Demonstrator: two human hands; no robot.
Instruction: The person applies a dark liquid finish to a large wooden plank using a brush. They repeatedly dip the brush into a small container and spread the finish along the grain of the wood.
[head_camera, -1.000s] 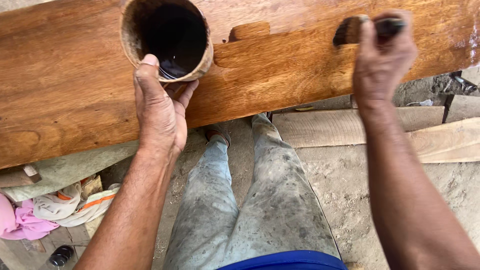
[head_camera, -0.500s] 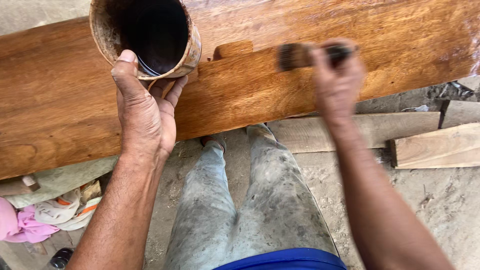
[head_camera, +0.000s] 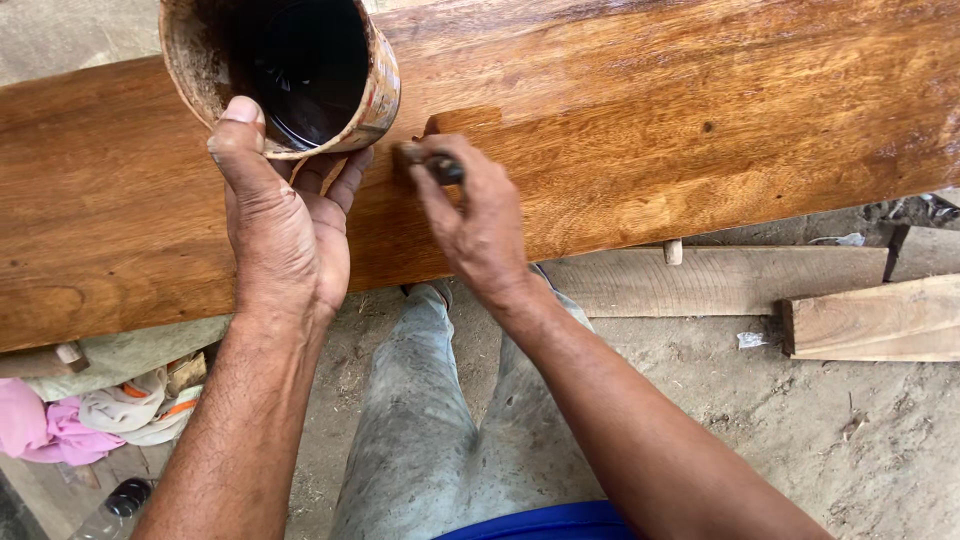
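A wide brown wooden plank (head_camera: 640, 130) lies across the view, glossy and wet-looking on its right part. My left hand (head_camera: 285, 235) grips a stained round can (head_camera: 290, 70) holding dark liquid, thumb on its near rim, above the plank's left half. My right hand (head_camera: 475, 215) holds a small brush (head_camera: 425, 163) against the plank just right of the can. The brush head is mostly hidden by my fingers. My legs in grey dusty trousers (head_camera: 450, 430) stand below the plank.
Bare wooden boards (head_camera: 720, 280) and another board (head_camera: 880, 320) lie on the dirt floor at right. Crumpled pink and white cloths (head_camera: 70, 425) and a plastic bottle (head_camera: 115, 505) sit at lower left.
My right hand has swept the brush leftwards along the plank, from the far right to beside the can. The can in my left hand now sits a little further left in view.
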